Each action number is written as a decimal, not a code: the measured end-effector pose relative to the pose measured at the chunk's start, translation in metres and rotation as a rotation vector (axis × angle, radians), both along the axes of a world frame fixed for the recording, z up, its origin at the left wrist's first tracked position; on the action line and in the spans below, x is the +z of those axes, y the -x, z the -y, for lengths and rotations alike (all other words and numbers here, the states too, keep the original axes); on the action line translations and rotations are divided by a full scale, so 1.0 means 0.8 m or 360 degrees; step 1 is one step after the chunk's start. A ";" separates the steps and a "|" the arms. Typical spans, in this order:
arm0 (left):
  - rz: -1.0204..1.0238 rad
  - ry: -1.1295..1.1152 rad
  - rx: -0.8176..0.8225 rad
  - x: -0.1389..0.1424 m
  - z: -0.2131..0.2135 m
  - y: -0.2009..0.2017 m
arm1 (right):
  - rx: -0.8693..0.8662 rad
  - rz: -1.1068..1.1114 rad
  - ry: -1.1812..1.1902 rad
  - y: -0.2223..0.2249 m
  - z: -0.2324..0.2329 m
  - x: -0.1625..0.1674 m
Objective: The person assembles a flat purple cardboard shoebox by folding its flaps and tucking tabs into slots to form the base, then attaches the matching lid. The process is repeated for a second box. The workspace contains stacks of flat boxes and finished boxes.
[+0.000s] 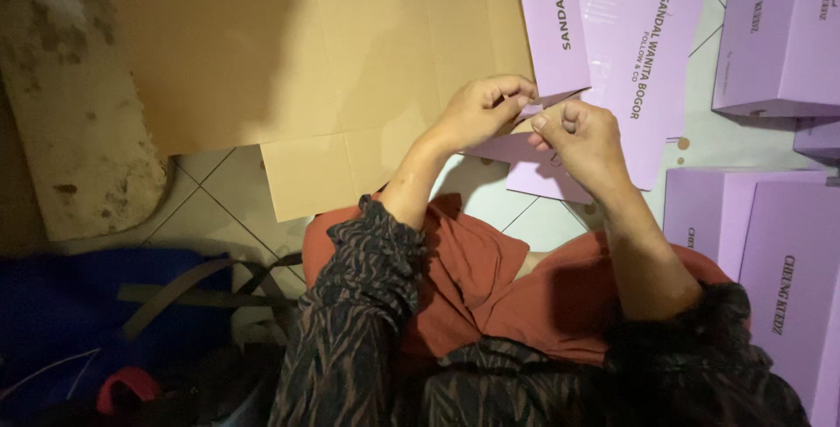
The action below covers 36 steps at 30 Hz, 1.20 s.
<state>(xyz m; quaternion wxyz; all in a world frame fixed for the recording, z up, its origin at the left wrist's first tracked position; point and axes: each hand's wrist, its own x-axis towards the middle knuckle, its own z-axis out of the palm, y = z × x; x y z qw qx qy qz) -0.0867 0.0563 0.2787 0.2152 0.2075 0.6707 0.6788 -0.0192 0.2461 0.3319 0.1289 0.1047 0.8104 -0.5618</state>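
Both hands meet near the centre of the head view, a little toward one o'clock, working the same piece of lilac card. The left hand comes in from seven o'clock with its fingers curled and the fingertips pinched on a small flap of the flat lilac box blank, while the right hand rises from five o'clock, its thumb and fingers closed on the same flap from the other side, so the two hands sit almost touching, knuckle to knuckle. The blank lies unfolded on the pale tiled floor, spreading from the hands up toward twelve and one o'clock, with dark printing on its face; its lower edge shows beneath the right wrist. At eleven o'clock a large sheet of brown cardboard covers the floor, a shadow falling across it, and one flap of it juts down toward the person's knee. At nine o'clock lies a stained, worn grey slab. Finished lilac boxes stand at two o'clock, and more of them are stacked at four o'clock, just beside the right forearm. The person sits with rust-orange cloth over the lap and dark patterned sleeves pushed up the forearms. At eight o'clock a dark blue bag with grey straps rests on the floor.
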 end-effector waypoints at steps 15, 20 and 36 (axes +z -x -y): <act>0.0172 -0.0016 -0.0195 0.016 0.005 0.003 | 0.0618 -0.1338 -0.1589 -0.003 0.008 0.082; 0.0277 0.0083 -0.0245 0.038 0.000 -0.009 | 0.0787 -0.1217 -0.1494 0.002 0.008 0.070; -0.0057 0.0374 0.0058 0.038 -0.019 -0.018 | 0.0780 -0.1177 -0.1367 0.004 -0.002 0.057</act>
